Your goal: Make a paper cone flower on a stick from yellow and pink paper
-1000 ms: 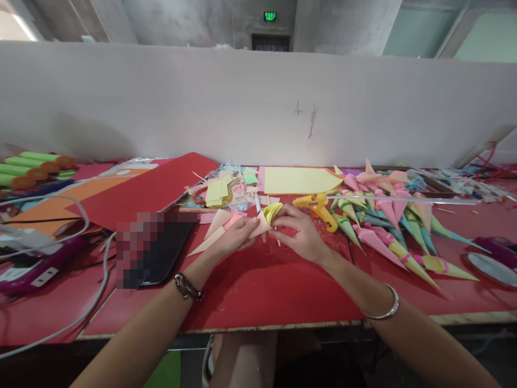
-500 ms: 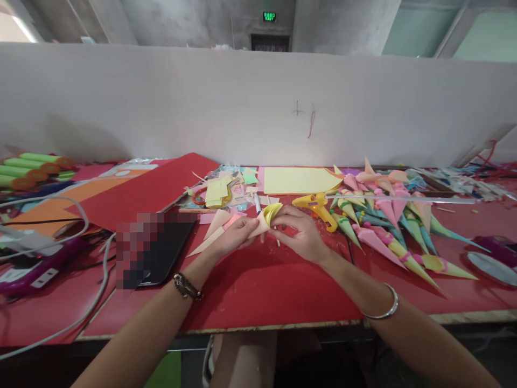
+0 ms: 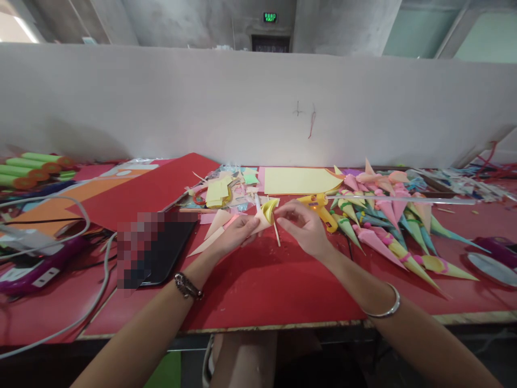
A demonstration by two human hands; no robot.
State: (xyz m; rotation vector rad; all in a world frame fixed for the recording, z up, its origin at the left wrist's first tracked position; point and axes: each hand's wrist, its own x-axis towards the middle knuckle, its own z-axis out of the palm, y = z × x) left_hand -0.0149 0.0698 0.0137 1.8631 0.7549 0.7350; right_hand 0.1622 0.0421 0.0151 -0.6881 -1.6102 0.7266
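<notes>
A small rolled paper cone (image 3: 264,217), peach outside with a folded yellow lining at its mouth, is pinched between the thumb and fingers of my left hand (image 3: 238,231). Its mouth points up and to the right. My right hand (image 3: 302,226) is beside the cone's rim, fingers bent and thumb slightly apart from them, with nothing seen between them. Under the cone lies a thin wooden stick (image 3: 277,235) on the red tabletop (image 3: 258,291). Peach paper pieces (image 3: 210,237) lie left of my left hand. Just beyond my right hand rests a yellow glue gun (image 3: 323,207).
Many finished-looking coloured paper cones (image 3: 388,226) are heaped at the right. Pale yellow sheets (image 3: 301,180) and paper scraps with scissors lie at the back. A black tablet-like device (image 3: 172,253), a purple power strip (image 3: 44,269) and cables occupy the left. A white partition (image 3: 202,108) stands behind.
My right hand has drawn back a little to the right from the cone's rim, and its fingers have come off the paper. My left hand keeps hold of the cone.
</notes>
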